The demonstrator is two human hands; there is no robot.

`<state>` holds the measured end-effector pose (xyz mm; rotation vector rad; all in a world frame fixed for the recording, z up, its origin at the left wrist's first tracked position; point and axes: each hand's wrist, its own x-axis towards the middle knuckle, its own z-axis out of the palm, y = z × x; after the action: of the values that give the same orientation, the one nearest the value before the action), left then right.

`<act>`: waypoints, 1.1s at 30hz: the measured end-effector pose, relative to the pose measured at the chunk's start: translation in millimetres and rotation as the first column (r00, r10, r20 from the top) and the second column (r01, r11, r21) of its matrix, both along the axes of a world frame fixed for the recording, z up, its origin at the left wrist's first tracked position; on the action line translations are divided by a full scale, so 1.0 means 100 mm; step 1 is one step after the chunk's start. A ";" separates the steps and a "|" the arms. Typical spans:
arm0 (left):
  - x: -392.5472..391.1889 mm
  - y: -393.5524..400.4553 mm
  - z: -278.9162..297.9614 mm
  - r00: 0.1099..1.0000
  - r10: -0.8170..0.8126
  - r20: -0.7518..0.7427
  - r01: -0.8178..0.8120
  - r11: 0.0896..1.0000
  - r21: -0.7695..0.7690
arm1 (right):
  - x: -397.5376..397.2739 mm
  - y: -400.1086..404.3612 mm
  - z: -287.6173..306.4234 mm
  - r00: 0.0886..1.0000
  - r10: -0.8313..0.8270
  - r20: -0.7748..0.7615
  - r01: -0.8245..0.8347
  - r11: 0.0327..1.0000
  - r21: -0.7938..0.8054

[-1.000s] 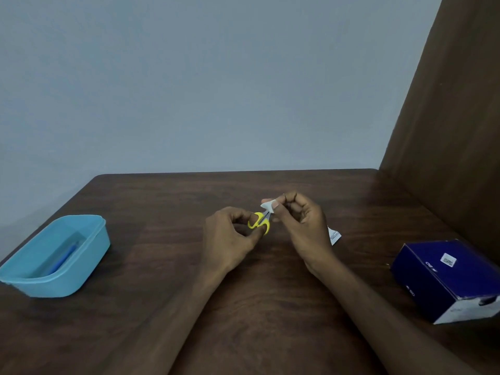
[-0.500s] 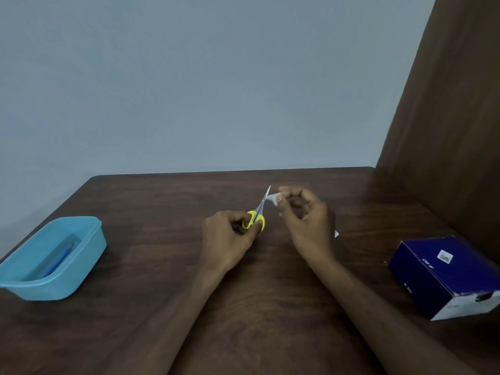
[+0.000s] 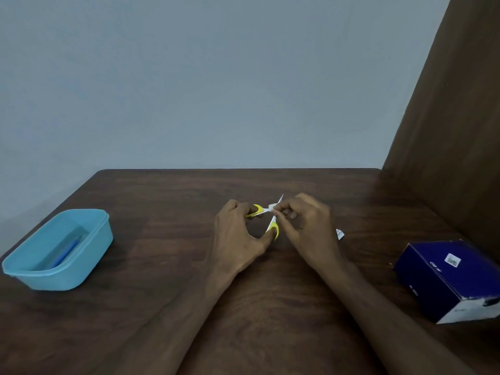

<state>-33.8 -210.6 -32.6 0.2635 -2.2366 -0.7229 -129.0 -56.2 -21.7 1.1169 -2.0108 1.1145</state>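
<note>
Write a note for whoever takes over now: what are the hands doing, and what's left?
Left hand grips the yellow scissors, blades open.
Right hand pinches a small paper bit at the blades.
Done: one white scrap lies on the table by the right hand.
Left: probably close the blades to snip the bit.
Blue tub far left, dark box far right.

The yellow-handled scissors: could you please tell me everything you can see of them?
They are small scissors with yellow, plastic-looking handle loops and thin, pale metal blades. They are spread open: the loops stand apart and one blade tip points away from the person. The left hand holds them over the wooden table, thumb at the nearer loop, fingers at the farther one. A white paper scrap, pinched by the right hand, sits at the blades near the pivot; whether it lies between them is unclear.
</note>
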 end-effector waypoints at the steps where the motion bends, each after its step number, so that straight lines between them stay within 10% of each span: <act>1: 0.00 0.00 0.00 1.000 0.005 0.012 -0.005 1.000 0.002 | 0.01 0.00 0.00 1.000 0.013 0.009 -0.013 1.000 0.016; 22: 0.00 -0.03 0.00 0.994 -0.017 0.105 0.020 0.999 -0.034 | 0.19 -0.10 -0.03 0.967 -0.256 -0.014 0.255 0.953 0.163; 33: 0.03 -0.02 0.05 0.993 -0.006 0.117 0.010 0.999 -0.035 | 0.10 0.03 0.13 0.956 -0.292 0.007 0.292 0.955 -0.048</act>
<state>-30.5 -212.4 -27.6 0.2857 -2.3603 -0.6867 -118.5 -52.7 -8.6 0.7632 -2.0553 1.0026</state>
